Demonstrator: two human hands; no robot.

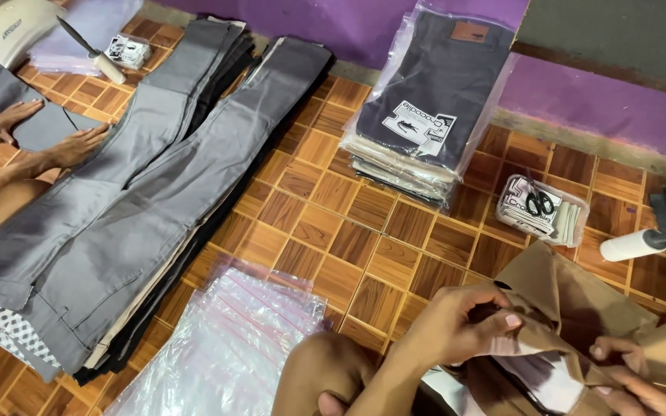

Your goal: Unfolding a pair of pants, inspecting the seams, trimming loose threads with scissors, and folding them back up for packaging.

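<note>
Two trouser stacks (pixel 156 177), one scissors (pixel 539 203)

lay along the floor (pixel 364 254)'s left side: trousers stack (pixel 156 185); before it, plastic bags (pixel 233 339); behind right, bagged pile (pixel 425 108); beside that, tray (pixel 541 208).

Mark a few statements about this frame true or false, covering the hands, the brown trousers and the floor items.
1. Both hands, left hand and right hand, grip the brown fabric trousers. True.
2. The black-handled scissors lie on the grey trousers. False: they rest in a small clear plastic tray.
3. The stack of bagged dark trousers stands by the purple wall. True.
4. The clear plastic bags hang from the wall. False: they lie on the floor.
</note>
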